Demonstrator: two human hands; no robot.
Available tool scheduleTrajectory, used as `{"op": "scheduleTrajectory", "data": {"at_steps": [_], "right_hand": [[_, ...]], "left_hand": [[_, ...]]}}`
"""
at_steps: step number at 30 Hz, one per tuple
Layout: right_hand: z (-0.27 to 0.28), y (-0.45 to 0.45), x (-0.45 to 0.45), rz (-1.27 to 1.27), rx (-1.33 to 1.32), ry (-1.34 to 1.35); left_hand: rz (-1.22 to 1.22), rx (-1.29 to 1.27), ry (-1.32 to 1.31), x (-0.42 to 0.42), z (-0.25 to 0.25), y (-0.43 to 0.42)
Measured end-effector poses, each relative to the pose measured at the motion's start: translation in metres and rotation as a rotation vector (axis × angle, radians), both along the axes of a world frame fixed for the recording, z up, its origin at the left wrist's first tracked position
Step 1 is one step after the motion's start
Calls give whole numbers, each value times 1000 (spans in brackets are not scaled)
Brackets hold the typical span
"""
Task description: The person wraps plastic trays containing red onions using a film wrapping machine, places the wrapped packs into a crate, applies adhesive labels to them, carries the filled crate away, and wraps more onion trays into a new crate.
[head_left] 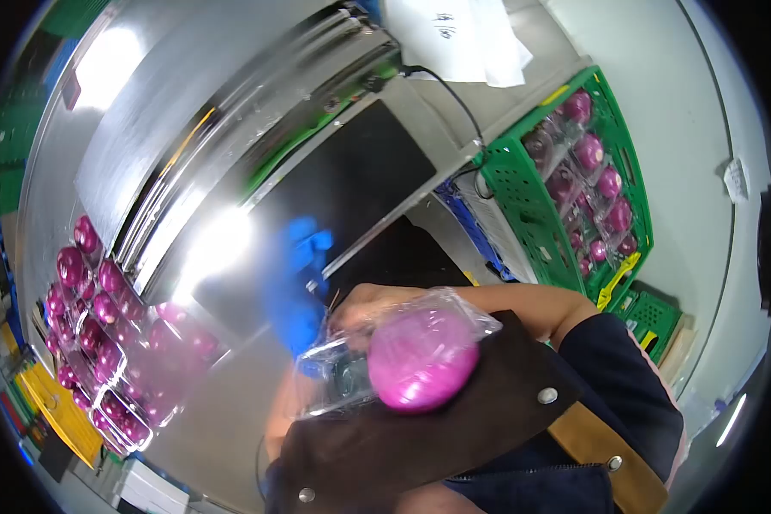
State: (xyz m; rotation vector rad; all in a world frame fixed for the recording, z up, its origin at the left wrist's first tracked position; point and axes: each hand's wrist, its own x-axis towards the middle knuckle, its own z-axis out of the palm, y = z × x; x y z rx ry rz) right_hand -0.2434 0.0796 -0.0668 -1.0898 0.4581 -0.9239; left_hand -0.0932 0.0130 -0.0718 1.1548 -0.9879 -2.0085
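The left hand's blue-gloved fingers (315, 240) are smeared by motion, so I cannot tell whether they are open or closed. The right hand (364, 307) is bare; its fingers look curled at the bag's edge, but film and blur hide whether they grip it. The clear bag (338, 385) holds one onion (424, 358), in front of the one brown apron (385, 467), whose lower part is cut off. Three studs show on it and its strap.

Beyond the left hand lies the metal counter (223, 403), glare washing out part of its surface. Packs (103, 343) of onions crowd its left edge; more than a dozen onions show, but overlap and haze prevent an exact count. One black panel (377, 163) lies past the hands, toward the paper (454, 43). The paper's writing is too small to read.

To the right, one large green crate (522, 201) holds at least six bagged onions, some half hidden under film.
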Motion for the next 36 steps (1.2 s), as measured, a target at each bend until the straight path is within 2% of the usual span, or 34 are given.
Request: {"op": "scheduleTrajectory", "data": {"at_steps": [3, 5, 7, 9, 11, 13, 14, 16, 17, 19, 20, 21, 22, 23, 24, 27, 29, 30, 32, 36], "right_hand": [[-10, 31, -38, 34, 38, 357], [-25, 67, -92, -317, 583, -90], [21, 53, -158, -309, 390, 856], [78, 64, -172, -718, 169, 503], [116, 77, -158, -693, -169, 646], [108, 95, -149, -554, -67, 685], [113, 107, -162, -433, 264, 571], [83, 151, -176, -769, 225, 521], [63, 177, -188, -965, 160, 631], [52, 231, -220, -1256, 379, 1010], [57, 246, -230, -1635, 865, 588], [19, 290, -259, -1842, 902, 132], [51, 286, -267, -2047, 941, 46], [35, 316, -290, -2097, 1021, 154], [30, 328, -304, -2148, 1120, 292], [-50, 393, -350, -1795, 1513, 1092], [-69, 389, -349, -1752, 1517, 1243], [-74, 382, -349, -1728, 1518, 1314], [-78, 374, -352, -1687, 1541, 1286], [-75, 347, -348, -1531, 1631, 1287]], "left_hand": [[-219, 95, 94, -38, 8, 7], [-376, 224, 124, -55, 10, 24], [-541, 344, 147, -76, 7, 35], [-694, 445, 154, -100, 3, 44], [-851, 525, 142, -118, 1, 52], [-991, 583, 129, -140, 0, 56], [-1059, 595, 124, -152, 0, 59], [-1176, 578, 113, -182, -3, 67], [-1226, 488, 122, -203, -5, 73], [-1300, 83, 169, -249, -1, 84], [-1299, -314, 193, -277, 5, 90], [-1262, -711, 216, -309, 12, 98], [-1260, -980, 233, -335, 9, 107], [-1241, -1248, 247, -357, 3, 117], [-1268, -1361, 257, -376, -8, 130], [-1379, -1641, 217, -411, -50, 161], [-1519, -1734, 84, -421, -69, 170], [-1527, -1686, 37, -423, -73, 170], [-1552, -1590, -58, -416, -83, 167], [-1481, -1629, -42, -411, -84, 164]]}}
